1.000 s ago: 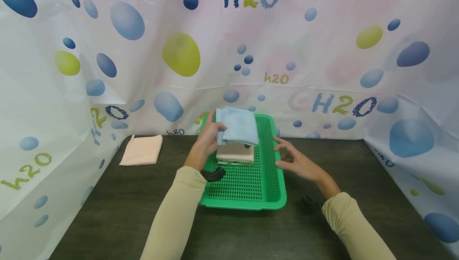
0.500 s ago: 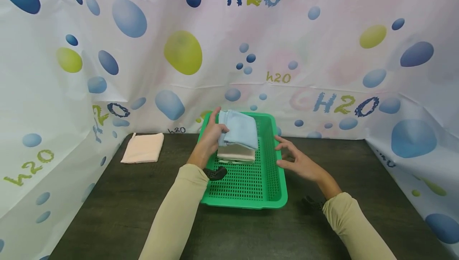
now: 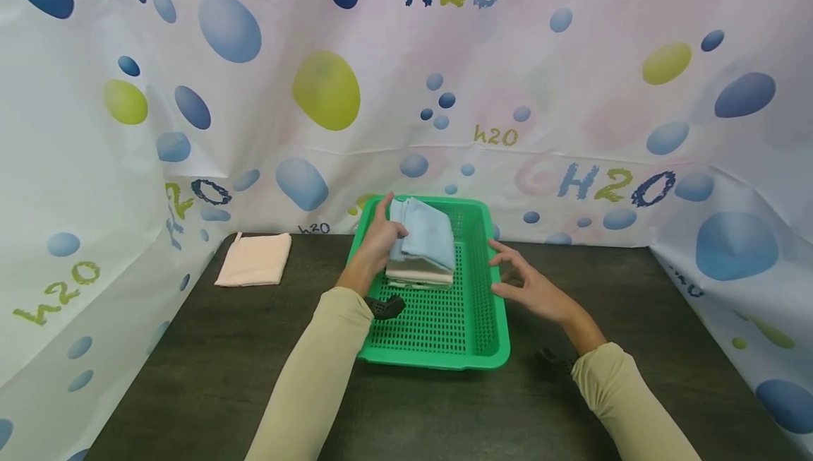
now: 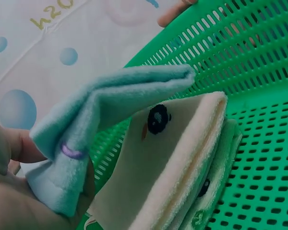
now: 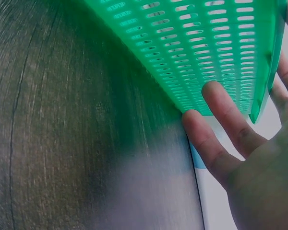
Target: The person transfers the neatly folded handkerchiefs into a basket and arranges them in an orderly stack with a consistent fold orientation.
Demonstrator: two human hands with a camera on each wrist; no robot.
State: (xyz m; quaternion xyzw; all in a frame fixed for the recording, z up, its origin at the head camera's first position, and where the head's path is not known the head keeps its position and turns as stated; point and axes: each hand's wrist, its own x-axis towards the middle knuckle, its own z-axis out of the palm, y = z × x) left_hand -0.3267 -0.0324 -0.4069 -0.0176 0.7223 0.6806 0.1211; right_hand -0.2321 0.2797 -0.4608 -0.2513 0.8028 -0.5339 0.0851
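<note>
My left hand [image 3: 377, 238] pinches the left edge of a folded light blue towel [image 3: 428, 231] over the far half of a green plastic basket [image 3: 438, 361]. In the left wrist view the towel's free side juts out above a folded cream towel [image 4: 153, 158] with a dark embroidered patch. Under that lies a pale green towel [image 4: 225, 148], also folded. At the basket's right side is my right hand [image 3: 527, 284], fingers spread and loosely bent. The right wrist view has its fingertips right by the perforated outer wall.
A folded peach towel [image 3: 254, 260] lies on the dark table [image 3: 209, 369] to the left of the basket. Behind the table hangs a white curtain [image 3: 559, 73] with blue and green drops, which also runs along both sides.
My left hand has lowered the blue towel closer to the stack, its front edge now drooping and covering more of the cream towel. The right hand has stayed by the basket's side.
</note>
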